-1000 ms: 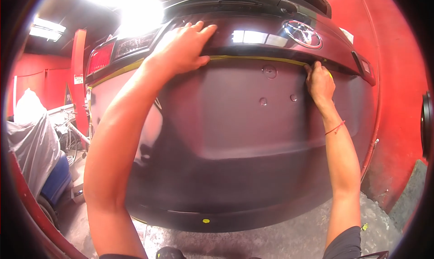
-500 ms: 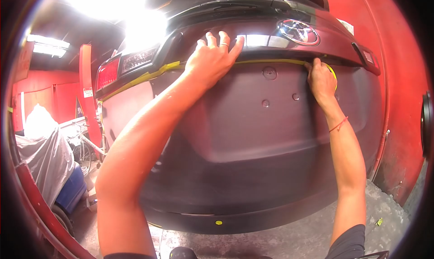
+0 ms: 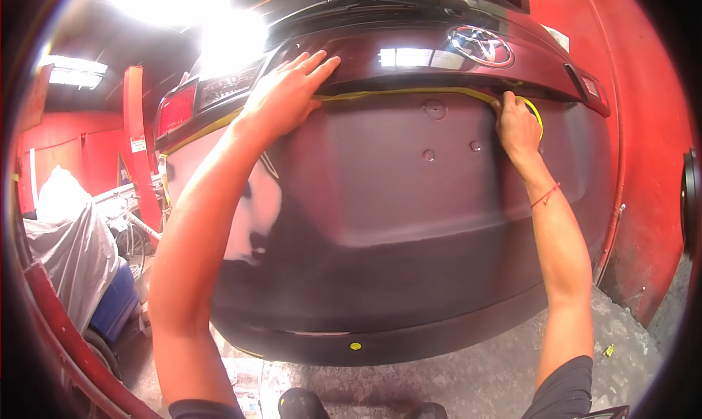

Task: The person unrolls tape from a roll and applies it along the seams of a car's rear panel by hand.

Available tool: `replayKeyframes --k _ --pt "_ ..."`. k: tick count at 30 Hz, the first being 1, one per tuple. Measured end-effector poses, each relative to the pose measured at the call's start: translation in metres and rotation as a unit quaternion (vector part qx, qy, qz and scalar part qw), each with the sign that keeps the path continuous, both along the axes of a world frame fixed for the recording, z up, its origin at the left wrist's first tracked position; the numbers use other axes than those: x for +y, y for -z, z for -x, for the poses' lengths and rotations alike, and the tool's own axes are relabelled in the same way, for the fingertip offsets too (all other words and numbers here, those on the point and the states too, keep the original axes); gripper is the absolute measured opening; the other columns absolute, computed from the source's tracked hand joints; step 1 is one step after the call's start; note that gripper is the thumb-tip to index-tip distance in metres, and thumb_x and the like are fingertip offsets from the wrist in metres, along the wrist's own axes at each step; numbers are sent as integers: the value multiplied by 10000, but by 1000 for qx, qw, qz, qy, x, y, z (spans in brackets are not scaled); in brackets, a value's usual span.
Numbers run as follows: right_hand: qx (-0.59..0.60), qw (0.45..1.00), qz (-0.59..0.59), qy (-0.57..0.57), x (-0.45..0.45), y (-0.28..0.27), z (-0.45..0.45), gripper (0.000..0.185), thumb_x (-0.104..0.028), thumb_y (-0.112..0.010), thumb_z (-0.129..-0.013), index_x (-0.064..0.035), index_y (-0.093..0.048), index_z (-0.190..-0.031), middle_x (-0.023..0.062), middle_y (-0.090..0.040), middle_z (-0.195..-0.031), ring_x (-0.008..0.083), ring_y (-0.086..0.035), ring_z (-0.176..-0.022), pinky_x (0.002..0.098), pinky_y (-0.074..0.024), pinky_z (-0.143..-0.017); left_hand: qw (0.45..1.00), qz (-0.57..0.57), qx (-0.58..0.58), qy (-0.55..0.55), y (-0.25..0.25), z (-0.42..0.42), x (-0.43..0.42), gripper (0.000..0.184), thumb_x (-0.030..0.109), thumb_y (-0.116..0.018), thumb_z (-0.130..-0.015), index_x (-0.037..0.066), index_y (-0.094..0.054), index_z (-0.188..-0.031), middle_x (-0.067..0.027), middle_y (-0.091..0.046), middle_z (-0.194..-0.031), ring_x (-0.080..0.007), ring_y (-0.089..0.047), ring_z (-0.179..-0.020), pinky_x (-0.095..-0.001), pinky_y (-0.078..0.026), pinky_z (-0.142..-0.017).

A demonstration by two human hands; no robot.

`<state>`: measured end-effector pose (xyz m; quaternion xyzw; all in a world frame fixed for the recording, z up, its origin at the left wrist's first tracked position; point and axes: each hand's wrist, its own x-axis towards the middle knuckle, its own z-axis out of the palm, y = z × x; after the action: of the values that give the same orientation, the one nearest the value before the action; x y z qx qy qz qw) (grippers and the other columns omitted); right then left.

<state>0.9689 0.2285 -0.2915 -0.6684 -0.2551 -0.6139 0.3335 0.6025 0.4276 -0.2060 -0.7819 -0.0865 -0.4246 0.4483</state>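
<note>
Yellow tape (image 3: 365,94) runs in a thin line along the seam below the glossy upper trim (image 3: 351,68) of a dark car's tailgate, above the duller lower panel (image 3: 409,199). Roll end at the right: tape roll (image 3: 540,119) sits in the curled right hand (image 3: 518,126), fingers closed on it, only a yellow arc showing past the knuckles; thumb and fingertips near the strip, probably so the length between hand and seam can be held taut and steered close to the edge. Left hand (image 3: 289,93) open, fingers spread flat over the trim beside the strip, thumb lower, toward the tape; likely a brace or a smoothing palm, though pressure cannot be told. Forearms reach well apart, which seems to suit a long, curved line. More tape shows left of that wrist, below the tail light (image 3: 177,110). Chrome emblem (image 3: 481,46) above the right hand, apart from it. Round recess (image 3: 436,110) in the panel, just below the line. Yellow dot (image 3: 355,346) near the panel's bottom edge, purpose unclear. Farther out: red wall (image 3: 643,199) at right, grey cover (image 3: 69,229) draped over something at left, worn floor (image 3: 475,375) below.
</note>
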Motion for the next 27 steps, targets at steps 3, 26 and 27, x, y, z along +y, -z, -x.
replayKeyframes --k 3,26,27 --pt "-40 999 33 -17 -19 23 23 295 -318 -619 -986 -34 -543 -1010 214 -666 -891 445 -684 -743 541 -535 -605 998 -26 -28 53 4 -2 12 734 166 -769 -855 184 -438 -1509 -136 -478 -1520 -364 -462 -1393 -457 -433 -1121" --pt "89 897 195 -386 -181 195 177 68 10 -675 -750 -34 -625 -739 94 -604 -691 280 -599 -616 370 -470 -576 968 -217 -45 116 25 -54 -15 412 49 -619 -830 204 -728 -1197 -96 -589 -1345 -277 -541 -1283 -478 -401 -1129" --pt "148 835 250 -467 -181 206 183 71 -19 -732 -747 -52 -700 -802 96 -653 -721 278 -640 -642 361 -507 -595 966 -234 -40 108 20 -55 -16 414 48 -611 -832 205 -728 -1197 -99 -580 -1358 -283 -536 -1292 -480 -398 -1133"
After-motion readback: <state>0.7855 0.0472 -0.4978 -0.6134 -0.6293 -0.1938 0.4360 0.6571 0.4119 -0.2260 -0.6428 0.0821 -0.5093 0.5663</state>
